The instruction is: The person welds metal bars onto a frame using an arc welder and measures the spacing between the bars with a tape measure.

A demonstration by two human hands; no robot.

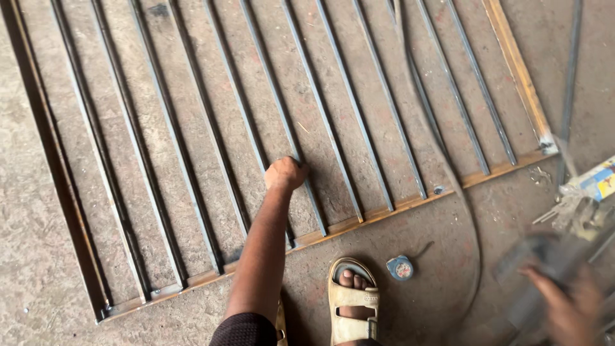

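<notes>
View from above of a metal grille frame [192, 282] lying flat on a concrete floor [38, 256]. The frame is a rusty brown angle-iron border enclosing a row of thin, parallel grey bars that run diagonally up the picture; its lower rail runs from lower left to upper right.

Packages and labels: at the right edge, a small package [602, 179] with a blue, yellow and white printed face lies among pale, blurred clutter. On the floor below the lower rail, a small round tape measure [400, 268] with a blue case and a pale, reddish face lies just beside a foot in a beige sandal [351, 301].

Left hand [285, 174]: arm extended over the frame, fingers curled shut around one grey bar [320, 211] near the middle of the row, a little above the lower rail.

Right hand [570, 311]: at the lower right corner, motion-blurred, fingers wrapped about a grey, indistinct object [538, 256]; what it is cannot be told.

A thin dark cable [448, 166] curves from the top across the bars, over the lower rail and onto the floor.
</notes>
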